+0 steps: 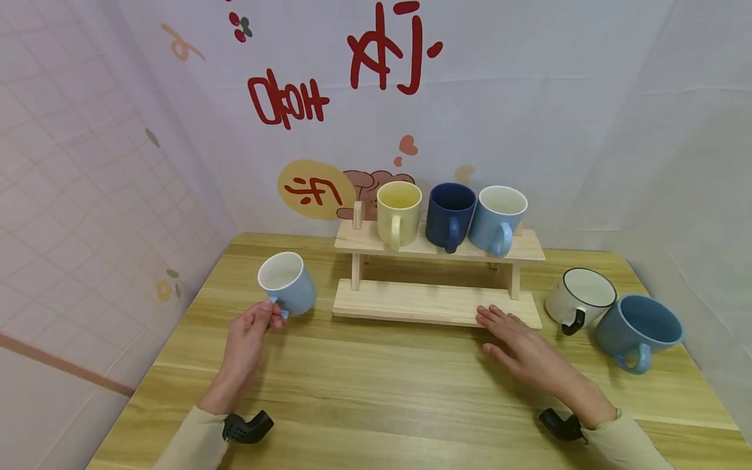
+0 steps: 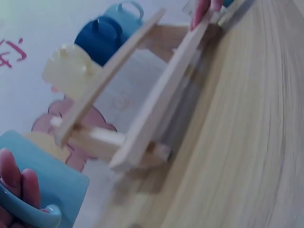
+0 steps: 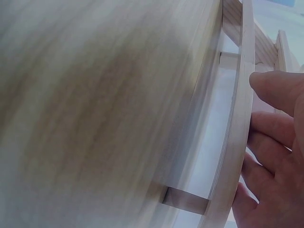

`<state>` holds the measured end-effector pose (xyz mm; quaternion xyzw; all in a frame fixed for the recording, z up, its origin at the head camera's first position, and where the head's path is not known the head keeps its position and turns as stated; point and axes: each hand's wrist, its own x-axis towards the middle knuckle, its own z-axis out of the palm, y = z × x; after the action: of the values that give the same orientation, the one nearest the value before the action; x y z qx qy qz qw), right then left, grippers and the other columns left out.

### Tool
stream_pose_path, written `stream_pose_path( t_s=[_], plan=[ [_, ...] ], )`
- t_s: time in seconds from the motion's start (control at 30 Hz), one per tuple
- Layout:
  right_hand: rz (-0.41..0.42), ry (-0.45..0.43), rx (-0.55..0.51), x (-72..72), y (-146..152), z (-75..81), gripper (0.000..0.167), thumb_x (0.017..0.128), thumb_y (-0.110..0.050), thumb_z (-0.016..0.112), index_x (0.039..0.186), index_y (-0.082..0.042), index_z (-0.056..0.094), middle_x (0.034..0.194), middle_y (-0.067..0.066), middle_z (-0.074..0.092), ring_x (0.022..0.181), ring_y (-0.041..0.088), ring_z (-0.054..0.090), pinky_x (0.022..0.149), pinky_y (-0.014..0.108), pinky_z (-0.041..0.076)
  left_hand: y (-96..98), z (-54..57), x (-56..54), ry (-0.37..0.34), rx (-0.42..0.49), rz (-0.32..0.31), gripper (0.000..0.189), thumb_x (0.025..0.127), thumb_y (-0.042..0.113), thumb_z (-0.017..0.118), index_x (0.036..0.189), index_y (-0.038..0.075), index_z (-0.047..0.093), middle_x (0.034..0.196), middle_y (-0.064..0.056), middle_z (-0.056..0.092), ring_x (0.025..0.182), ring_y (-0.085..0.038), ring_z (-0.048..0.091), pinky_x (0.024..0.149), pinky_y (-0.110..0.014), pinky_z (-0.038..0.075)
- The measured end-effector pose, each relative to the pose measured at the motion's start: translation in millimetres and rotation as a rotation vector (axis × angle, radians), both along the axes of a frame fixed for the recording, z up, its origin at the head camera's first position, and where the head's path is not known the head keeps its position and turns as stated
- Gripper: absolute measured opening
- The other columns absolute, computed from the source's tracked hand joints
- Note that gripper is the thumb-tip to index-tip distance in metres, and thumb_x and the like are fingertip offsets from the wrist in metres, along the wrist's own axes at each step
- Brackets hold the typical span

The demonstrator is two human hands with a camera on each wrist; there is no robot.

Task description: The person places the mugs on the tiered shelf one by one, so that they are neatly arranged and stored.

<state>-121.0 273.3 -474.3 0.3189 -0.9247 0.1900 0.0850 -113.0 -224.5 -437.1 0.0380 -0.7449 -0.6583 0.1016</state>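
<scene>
Light blue handle (image 1: 284, 314) between thumb and fingers, the left hand (image 1: 249, 329) in the head view grips a mug (image 1: 299, 292) left of the wooden rack (image 1: 356, 271). The right hand (image 1: 531, 356) lies with fingers extended and thumb apart, fingertips at the front edge of the lower shelf (image 1: 405, 301), near its right end. The mug is light blue outside, white inside; whether its base touches the table (image 1: 376, 391), I cannot tell. On the upper shelf (image 1: 367, 236) stand a yellow mug (image 1: 408, 222), a navy mug (image 1: 439, 222) and a second light blue mug (image 1: 483, 228). A black-rimmed white mug (image 1: 561, 301) and a blue-grey mug (image 1: 617, 336) stand right of the rack. Wood grain stretches between the hands.

Left wrist view: fingers curl at the handle; the smooth mug fills the lower left corner, apart from the rack's near end.

Right wrist view: slightly bent fingers touch the shelf's edge, with the blurred table alongside.
</scene>
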Motion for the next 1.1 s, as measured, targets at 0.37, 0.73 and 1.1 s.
stream_pose_path(
  t_s=[0.37, 0.73, 1.1],
  plan=[
    [-0.007, -0.011, -0.006, -0.1, 1, -0.3, 0.052, 0.099, -0.019, 0.071, 0.147, -0.004, 0.057, 0.157, 0.015, 0.049, 0.143, 0.041, 0.045, 0.125, 0.035, 0.025, 27.7, 22.0, 14.5, 0.037, 0.062, -0.037, 0.038, 0.112, 0.014, 0.046, 0.100, -0.020, 0.058, 0.072, 0.003, 0.063, 0.081, -0.013, 0.067, 0.089, -0.020, 0.051],
    [-0.008, -0.012, -0.004, 0.0, 1, 0.0, 0.053, 0.099, -0.019, 0.072, 0.148, -0.005, 0.057, 0.157, 0.014, 0.049, 0.143, 0.040, 0.045, 0.124, 0.041, 0.029, 54.7, 32.9, 20.1, 0.049, 0.036, -0.083, 0.039, 0.112, 0.016, 0.047, 0.098, -0.018, 0.060, 0.071, 0.001, 0.064, 0.080, -0.013, 0.064, 0.091, -0.024, 0.049],
    [-0.002, 0.000, -0.016, -0.3, 1, -1.1, 0.053, 0.098, -0.017, 0.072, 0.147, -0.004, 0.057, 0.156, 0.015, 0.049, 0.143, 0.042, 0.045, 0.125, 0.039, 0.027, 77.1, 33.1, 19.8, 0.078, 0.017, -0.159, 0.037, 0.112, 0.015, 0.048, 0.096, -0.015, 0.062, 0.073, 0.001, 0.066, 0.082, -0.015, 0.064, 0.092, -0.024, 0.049]
  ],
)
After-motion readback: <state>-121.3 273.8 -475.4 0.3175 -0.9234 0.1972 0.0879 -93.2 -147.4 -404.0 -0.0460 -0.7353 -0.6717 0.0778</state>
